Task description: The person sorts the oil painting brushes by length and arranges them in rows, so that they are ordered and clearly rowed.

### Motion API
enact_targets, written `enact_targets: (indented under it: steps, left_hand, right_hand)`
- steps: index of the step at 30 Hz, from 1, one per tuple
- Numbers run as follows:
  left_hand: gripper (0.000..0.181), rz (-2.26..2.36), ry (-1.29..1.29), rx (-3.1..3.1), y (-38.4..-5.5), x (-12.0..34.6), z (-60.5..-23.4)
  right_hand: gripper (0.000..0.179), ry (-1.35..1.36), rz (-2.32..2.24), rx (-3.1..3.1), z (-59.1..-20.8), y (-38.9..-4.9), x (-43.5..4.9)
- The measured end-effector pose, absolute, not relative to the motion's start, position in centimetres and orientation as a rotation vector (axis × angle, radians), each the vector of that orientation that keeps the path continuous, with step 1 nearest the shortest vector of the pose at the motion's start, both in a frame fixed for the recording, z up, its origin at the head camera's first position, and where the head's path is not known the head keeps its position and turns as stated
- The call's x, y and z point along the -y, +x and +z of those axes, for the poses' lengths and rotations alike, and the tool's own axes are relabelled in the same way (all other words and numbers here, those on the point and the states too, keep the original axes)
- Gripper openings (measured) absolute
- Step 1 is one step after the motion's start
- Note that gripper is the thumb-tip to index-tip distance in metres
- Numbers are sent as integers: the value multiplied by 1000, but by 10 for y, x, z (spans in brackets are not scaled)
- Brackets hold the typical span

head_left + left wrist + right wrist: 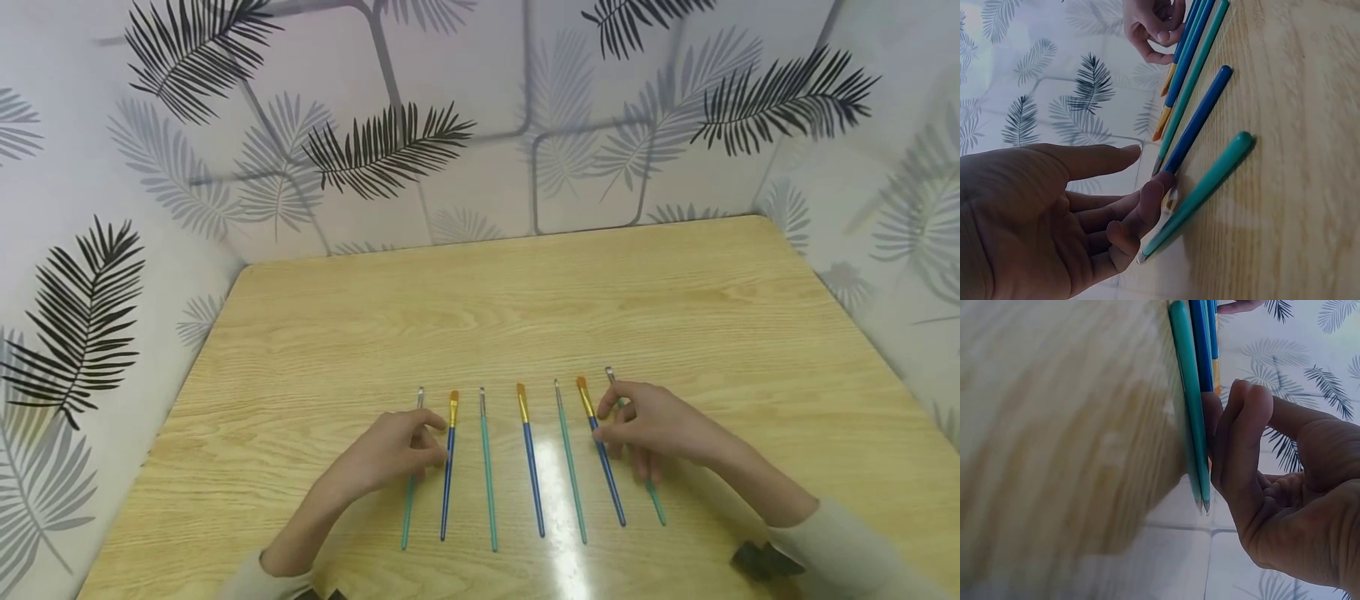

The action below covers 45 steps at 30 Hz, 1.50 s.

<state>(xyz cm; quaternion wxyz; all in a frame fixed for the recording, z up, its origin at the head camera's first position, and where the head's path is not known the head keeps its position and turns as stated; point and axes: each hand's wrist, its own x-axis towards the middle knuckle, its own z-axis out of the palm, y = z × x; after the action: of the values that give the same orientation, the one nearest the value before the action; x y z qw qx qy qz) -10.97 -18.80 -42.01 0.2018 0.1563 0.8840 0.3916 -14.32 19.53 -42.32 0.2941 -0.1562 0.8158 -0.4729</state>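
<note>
Seven slim brushes in one row across the wooden surface (480, 317), bristle ends far, handle ends near, spreading slightly at the near side. From left to right we log: leftmost teal brush (407, 517), left blue brush (445, 508), second teal brush (487, 467), middle blue brush (532, 467), third teal brush (571, 467), right blue brush (608, 475), rightmost teal brush (657, 504). Blue ones carry gold ferrules and orange-brown bristles; teal ones, silvery ferrules.

Left hand (397, 450): over the leftmost teal brush, covering the middle of it. Fingers loosely bent, thumb well parted from them, a plain gap in between. Thumb and index tips come up just beside the left blue brush, on its left side; in the left wrist view we see a fingertip overlap that handle, with no grip round it.

Right hand (648, 425): over the rightmost teal brush, hiding much of its handle. Thumb and index bent toward the right blue brush, a narrow gap between their tips, thumb tip at the upper handle. The right wrist view is dim and the fingers overlap there, so we cannot say for certain whether one touches the handle.

Pale sleeves (847, 542) at both wrists. Far side: wall (480, 183) patterned with palm fronds.
</note>
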Motion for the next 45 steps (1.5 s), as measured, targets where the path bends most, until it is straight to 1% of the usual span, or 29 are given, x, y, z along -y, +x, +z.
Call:
enact_targets:
  steps: [8,23,30,45]
  left_hand:
    - [43,1038,417,-2518,-110,179,-421]
    - [39,1015,254,-2596,-109,161,-419]
    - [41,965,181,-2645,-110,151,-419]
    - [38,912,196,-2719,-109,148,-424]
  right_hand:
    - [38,-435,-1210,-2212,-425,-146,-193]
    - [31,-356,-1140,-2271,-425,-148,-185]
    - [26,-359,-1108,-2295,-422,-148,-182]
    - [25,-249,-1011,-2314,-421,-151,-171]
